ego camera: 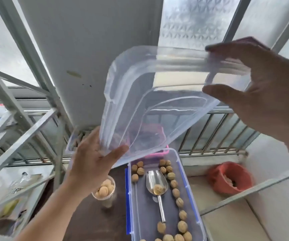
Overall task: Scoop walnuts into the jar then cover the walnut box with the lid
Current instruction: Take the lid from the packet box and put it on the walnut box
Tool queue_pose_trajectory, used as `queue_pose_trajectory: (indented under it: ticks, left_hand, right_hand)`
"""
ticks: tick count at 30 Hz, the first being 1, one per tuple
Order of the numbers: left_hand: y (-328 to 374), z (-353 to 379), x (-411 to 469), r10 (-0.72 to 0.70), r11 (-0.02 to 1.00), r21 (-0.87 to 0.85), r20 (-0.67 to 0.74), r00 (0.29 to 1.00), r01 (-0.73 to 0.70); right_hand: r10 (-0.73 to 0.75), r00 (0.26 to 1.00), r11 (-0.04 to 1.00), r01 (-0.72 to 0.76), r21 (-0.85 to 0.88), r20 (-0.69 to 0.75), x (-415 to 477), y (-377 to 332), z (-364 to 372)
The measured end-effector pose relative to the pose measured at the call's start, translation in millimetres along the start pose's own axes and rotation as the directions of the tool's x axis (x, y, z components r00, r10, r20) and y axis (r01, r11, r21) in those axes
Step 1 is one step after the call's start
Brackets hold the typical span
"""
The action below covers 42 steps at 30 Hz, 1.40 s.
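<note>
I hold the clear lid up in the air with both hands, tilted steeply, high above the walnut box that it must cover. My left hand pinches the lid's lower corner, thumb on the near face and fingers behind; my right hand grips the upper short edge, thumb below and fingers curled over the top.

The box stands open on the dark bench, along its right edge, with walnuts strung around the inside walls and the metal scoop lying in the middle, one walnut in its bowl. The jar, heaped to the brim, stands just beside the box's left wall. By my reckoning the scooping is finished and only the covering remains.

To do it well, I should bring the lid level and turn its long side along the box's long side before lowering. The scoop lies flat enough, I judge, to stay inside. I would set one long rim down first, then press the corners home, keeping the blue latches clear underneath, and avoid nudging the full jar.
</note>
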<state>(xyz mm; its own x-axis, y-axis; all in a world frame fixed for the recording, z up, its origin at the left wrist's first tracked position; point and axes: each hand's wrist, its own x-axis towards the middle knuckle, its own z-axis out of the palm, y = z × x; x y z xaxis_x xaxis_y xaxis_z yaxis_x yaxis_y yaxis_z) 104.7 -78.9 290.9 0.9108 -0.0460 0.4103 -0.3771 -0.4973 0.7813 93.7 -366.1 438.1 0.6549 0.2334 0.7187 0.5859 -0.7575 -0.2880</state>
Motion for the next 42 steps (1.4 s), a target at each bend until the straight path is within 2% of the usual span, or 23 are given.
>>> queue_pose_trajectory:
  ticks: [2, 4, 5, 7, 9, 10, 12, 15, 17, 19, 23, 28, 34, 38, 40, 42]
  left_hand:
    - [12, 19, -13, -0.046, 0.995, -0.090, -0.128, 0.991, 0.035]
    - [18, 33, -24, -0.127, 0.959, -0.273, -0.166, 0.978, 0.079]
    - [20, 39, -29, -0.166, 0.924, -0.370, -0.154, 0.974, 0.099]
    - [22, 54, -42, -0.280, 0.844, -0.499, -0.099, 0.955, 0.196]
    - [15, 73, -58, -0.441, 0.736, -0.576, -0.011, 0.897, 0.355]
    - [8, 83, -66, -0.508, 0.686, -0.587, 0.038, 0.860, 0.431]
    - [-12, 102, -82, -0.610, 0.620, -0.536, 0.130, 0.782, 0.573]
    - [-42, 129, -102, -0.696, 0.601, -0.389, 0.174, 0.696, 0.698]
    - [-61, 143, -110, -0.722, 0.641, -0.200, 0.168, 0.671, 0.741]
    - [-84, 155, -114, -0.744, 0.658, 0.012, 0.167, 0.647, 0.753]
    - [-113, 174, -113, -0.793, 0.605, 0.135, 0.194, 0.578, 0.785]
    - [-113, 181, -110, -0.783, 0.620, 0.138, 0.171, 0.598, 0.772]
    - [-123, 182, -114, -0.795, 0.607, 0.135, 0.117, 0.595, 0.783]
    - [-144, 181, -116, -0.785, 0.616, 0.084, 0.148, 0.601, 0.783]
    - [-143, 177, -116, -0.809, 0.580, 0.044, 0.145, 0.570, 0.813]
    - [-126, 171, -119, -0.863, 0.477, -0.085, 0.146, 0.484, 0.875]
  right_hand:
    - [0.025, 0.995, 0.999, -0.028, -0.030, -0.092, -11, 19, -8]
    - [0.215, 0.972, 0.975, -0.208, 0.077, -0.098, -39, 42, -7]
    - [0.351, 0.936, 0.922, -0.339, 0.185, -0.034, -60, 52, 0]
    - [0.533, 0.816, 0.748, -0.578, 0.326, 0.224, -116, 63, 22]
    - [0.574, 0.692, 0.604, -0.719, 0.344, 0.438, -175, 70, 52]
    - [0.576, 0.657, 0.565, -0.750, 0.344, 0.487, -200, 71, 66]
    - [0.609, 0.612, 0.524, -0.788, 0.324, 0.504, -243, 76, 89]
    - [0.731, 0.491, 0.473, -0.865, 0.167, 0.474, -289, 89, 118]
    - [0.798, 0.385, 0.403, -0.913, 0.064, 0.463, -301, 88, 131]
    - [0.846, 0.324, 0.351, -0.936, 0.017, 0.424, -303, 84, 141]
    - [0.884, 0.297, 0.328, -0.944, -0.026, 0.362, -301, 78, 160]
    - [0.898, 0.241, 0.303, -0.945, -0.121, 0.369, -303, 83, 177]
    - [0.879, 0.234, 0.322, -0.934, -0.155, 0.415, -300, 84, 177]
    - [0.884, 0.208, 0.308, -0.933, -0.185, 0.418, -297, 88, 177]
    - [0.889, 0.183, 0.273, -0.948, -0.166, 0.420, -297, 92, 178]
    - [0.896, 0.106, 0.162, -0.982, -0.095, 0.432, -297, 101, 175]
